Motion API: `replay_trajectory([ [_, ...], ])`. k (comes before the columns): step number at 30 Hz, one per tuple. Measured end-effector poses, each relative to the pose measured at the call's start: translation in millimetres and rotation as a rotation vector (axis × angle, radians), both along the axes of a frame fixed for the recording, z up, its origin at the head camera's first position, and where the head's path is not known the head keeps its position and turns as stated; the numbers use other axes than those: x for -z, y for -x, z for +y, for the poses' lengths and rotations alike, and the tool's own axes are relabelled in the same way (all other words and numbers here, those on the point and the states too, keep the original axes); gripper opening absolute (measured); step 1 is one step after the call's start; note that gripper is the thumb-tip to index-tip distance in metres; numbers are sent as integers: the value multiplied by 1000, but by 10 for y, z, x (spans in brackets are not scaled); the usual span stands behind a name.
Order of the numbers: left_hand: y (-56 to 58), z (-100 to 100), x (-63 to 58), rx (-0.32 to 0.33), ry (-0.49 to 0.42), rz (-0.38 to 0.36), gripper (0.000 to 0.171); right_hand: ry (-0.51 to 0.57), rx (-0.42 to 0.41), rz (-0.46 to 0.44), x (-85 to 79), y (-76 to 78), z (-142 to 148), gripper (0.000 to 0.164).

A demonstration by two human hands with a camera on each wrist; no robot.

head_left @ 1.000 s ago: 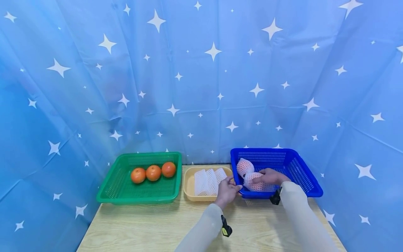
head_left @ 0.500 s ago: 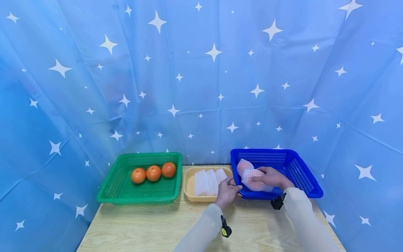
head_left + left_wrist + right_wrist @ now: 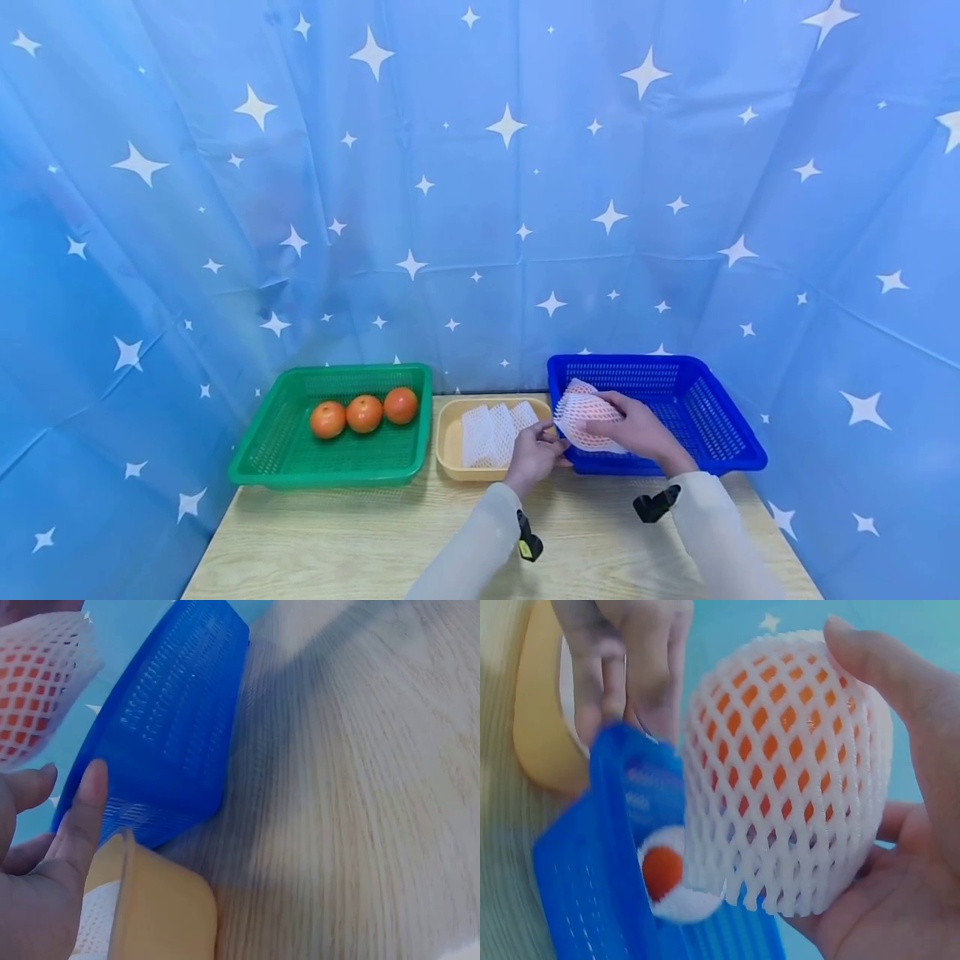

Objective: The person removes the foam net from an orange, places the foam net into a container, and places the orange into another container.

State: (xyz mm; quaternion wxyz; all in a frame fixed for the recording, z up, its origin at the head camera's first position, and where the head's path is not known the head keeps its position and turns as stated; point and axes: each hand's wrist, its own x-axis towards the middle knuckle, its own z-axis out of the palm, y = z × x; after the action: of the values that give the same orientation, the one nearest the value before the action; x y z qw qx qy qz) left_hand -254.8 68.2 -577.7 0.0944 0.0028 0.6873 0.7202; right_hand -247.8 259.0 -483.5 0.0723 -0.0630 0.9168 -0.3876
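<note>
My right hand point(image 3: 639, 432) holds an orange in a white foam net sleeve point(image 3: 588, 423), thumb on one side and fingers round the other. In the right wrist view the netted orange point(image 3: 787, 772) hangs over the blue basket point(image 3: 577, 877). Another netted orange point(image 3: 662, 874) lies lower in that basket, mostly hidden behind the held one in the head view. Beside the basket's near left corner is my left hand point(image 3: 531, 457). The left wrist view has its fingers point(image 3: 88, 799) extended at the blue rim, holding nothing.
A yellow tray point(image 3: 472, 474) with several white foam net sleeves point(image 3: 491, 437) stands between the baskets. The green basket point(image 3: 330, 479) on the left contains three bare oranges point(image 3: 364, 414). A starry blue curtain point(image 3: 480, 217) hangs behind the wooden table point(image 3: 360, 542).
My right hand has lifted the netted orange from the blue basket's floor and brought it left toward the near corner. My left hand has shifted slightly left and its thumb has come off the rim.
</note>
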Motion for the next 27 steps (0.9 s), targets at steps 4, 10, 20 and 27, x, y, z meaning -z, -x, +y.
replay_trajectory([
  [4,-36,-113,-51,36,-28,5,33,88,25,-12,-23,-103,-138,86],
  [10,-89,-370,-116,57,-12,37,32,204,36,-11,-4,-284,-365,77],
  [20,-336,-1000,-152,-42,-32,135,38,407,59,20,219,-574,-762,64],
  [27,-649,-1321,-56,-19,-3,139,46,606,58,29,642,-774,-1068,63],
])
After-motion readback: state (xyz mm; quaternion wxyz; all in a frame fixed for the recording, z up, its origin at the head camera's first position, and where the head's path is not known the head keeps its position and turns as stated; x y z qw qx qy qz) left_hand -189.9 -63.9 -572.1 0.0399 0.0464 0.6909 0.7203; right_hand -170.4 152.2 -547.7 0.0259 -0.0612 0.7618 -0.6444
